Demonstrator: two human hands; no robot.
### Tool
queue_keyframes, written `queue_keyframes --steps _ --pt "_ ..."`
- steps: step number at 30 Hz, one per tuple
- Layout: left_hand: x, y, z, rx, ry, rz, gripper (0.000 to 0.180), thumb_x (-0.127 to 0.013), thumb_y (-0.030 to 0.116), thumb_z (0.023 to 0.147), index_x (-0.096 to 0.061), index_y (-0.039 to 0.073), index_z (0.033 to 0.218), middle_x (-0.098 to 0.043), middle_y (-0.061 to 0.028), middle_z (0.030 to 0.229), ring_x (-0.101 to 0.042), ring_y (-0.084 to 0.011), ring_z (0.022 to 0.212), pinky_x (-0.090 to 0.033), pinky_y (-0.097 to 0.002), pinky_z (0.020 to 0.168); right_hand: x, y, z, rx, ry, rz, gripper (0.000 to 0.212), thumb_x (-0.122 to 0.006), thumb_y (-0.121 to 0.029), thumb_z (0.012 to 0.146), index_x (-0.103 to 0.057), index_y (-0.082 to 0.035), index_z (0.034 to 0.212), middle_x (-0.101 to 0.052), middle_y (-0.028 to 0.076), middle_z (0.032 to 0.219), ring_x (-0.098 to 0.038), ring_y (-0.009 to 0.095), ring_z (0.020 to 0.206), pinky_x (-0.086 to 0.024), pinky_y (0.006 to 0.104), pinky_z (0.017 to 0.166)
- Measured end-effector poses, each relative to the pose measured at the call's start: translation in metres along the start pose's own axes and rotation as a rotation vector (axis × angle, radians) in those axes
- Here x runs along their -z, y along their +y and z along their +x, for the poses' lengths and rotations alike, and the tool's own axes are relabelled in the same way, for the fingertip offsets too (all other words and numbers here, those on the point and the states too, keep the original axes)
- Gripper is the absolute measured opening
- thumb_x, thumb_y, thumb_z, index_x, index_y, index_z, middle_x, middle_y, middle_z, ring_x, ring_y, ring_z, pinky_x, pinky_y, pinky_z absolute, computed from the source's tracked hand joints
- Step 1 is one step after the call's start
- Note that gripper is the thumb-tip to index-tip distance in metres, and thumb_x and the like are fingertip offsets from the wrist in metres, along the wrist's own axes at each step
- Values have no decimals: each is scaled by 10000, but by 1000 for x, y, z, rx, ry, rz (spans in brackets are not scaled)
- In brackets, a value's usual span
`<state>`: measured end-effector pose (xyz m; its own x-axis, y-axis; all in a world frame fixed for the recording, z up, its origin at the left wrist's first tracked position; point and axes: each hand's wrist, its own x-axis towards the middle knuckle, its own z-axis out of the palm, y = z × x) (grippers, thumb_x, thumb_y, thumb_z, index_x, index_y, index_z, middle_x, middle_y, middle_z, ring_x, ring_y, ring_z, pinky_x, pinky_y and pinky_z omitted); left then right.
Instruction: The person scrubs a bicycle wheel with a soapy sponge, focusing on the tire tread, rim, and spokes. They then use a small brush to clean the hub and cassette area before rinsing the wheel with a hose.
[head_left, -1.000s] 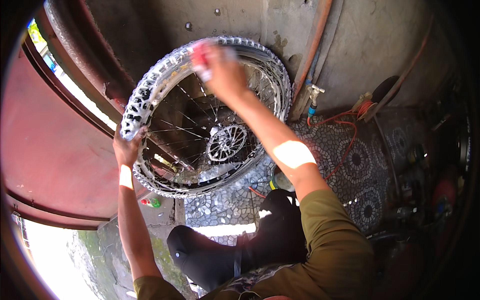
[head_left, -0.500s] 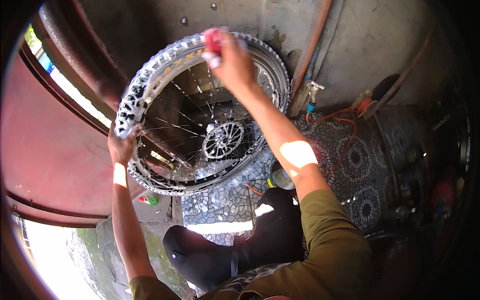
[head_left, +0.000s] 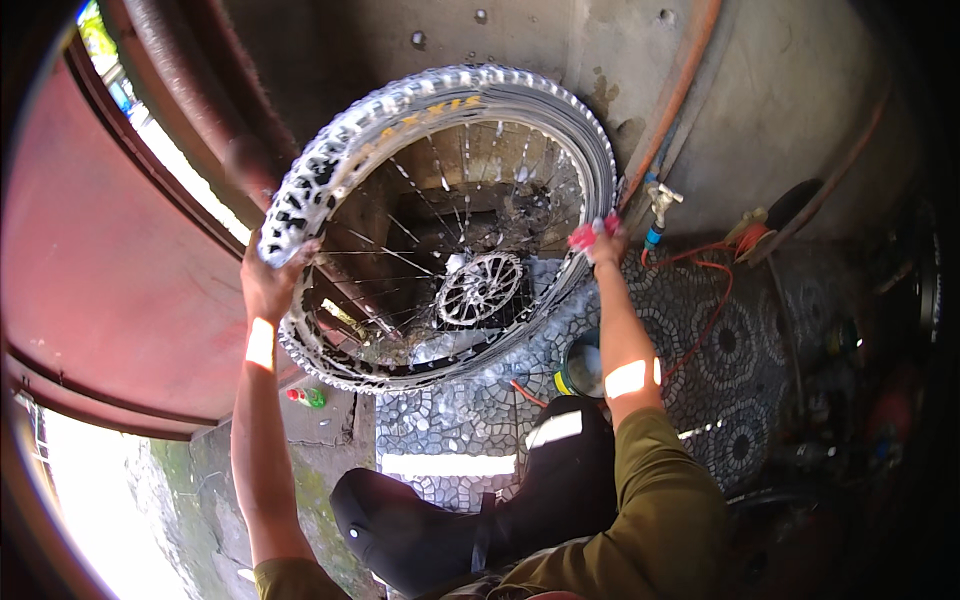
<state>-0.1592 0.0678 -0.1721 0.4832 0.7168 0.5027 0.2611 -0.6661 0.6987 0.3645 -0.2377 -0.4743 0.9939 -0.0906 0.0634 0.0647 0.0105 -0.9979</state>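
A bicycle wheel (head_left: 335, 155) with a knobby black tyre is raised in front of me, tilted and coated in white foam. Thin spokes run to its hub, where a foamy brake disc (head_left: 480, 288) shows. My left hand (head_left: 270, 283) is closed round the tyre at the wheel's left side. On the right side, my right hand (head_left: 609, 247) grips a small red scrubber (head_left: 583, 237) against the tyre and rim. Whether that scrubber is a sponge or a brush I cannot tell; fingers cover part of it.
A dark bucket (head_left: 580, 365) stands behind my knee on the mosaic-tiled floor (head_left: 440, 425). To the right are a tap (head_left: 662, 197) and an orange hose (head_left: 722, 275). A small green bottle (head_left: 310, 397) lies left, near the red metal gate (head_left: 110, 270).
My right hand has moved with the red scrubber from the tyre's top down to its right side. My left hand keeps its hold; the whole view has shifted slightly.
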Motion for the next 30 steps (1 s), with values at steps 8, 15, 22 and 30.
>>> queue_keyframes --steps 8,15,22,30 --pt "12 -1 3 107 40 264 971 -958 594 727 -608 -90 1321 -759 -316 1151 -746 -436 1129 -584 -479 955 -138 -351 -234 988 -446 -13 346 -713 -316 1028 -625 -129 1305 -731 132 1004 -742 309 851 -602 466 736" --pt "7 -47 -38 -215 185 185 969 -1021 389 719 -513 -31 1430 -716 -267 1285 -733 -403 1103 -594 -477 936 -151 -356 -306 1105 -774 -448 501 -691 -476 1028 -587 -175 1415 -650 211 1006 -696 384 846 -586 517 655" --pt "-6 -181 -170 294 35 -336 924 -1021 292 758 -518 -7 1474 -739 -166 1296 -696 -248 1167 -558 -416 1040 -99 -362 -157 793 -152 -431 502 -799 -352 962 -624 -132 1378 -749 236 1155 -755 427 1037 -616 507 870" --pt "47 1 -39 66 105 78 946 -980 419 759 -510 48 1492 -693 -276 1349 -667 -420 1262 -540 -507 1033 -134 -386 -358 541 -1012 -4 289 -703 -380 1045 -696 -108 1141 -731 153 969 -716 312 896 -557 443 841"
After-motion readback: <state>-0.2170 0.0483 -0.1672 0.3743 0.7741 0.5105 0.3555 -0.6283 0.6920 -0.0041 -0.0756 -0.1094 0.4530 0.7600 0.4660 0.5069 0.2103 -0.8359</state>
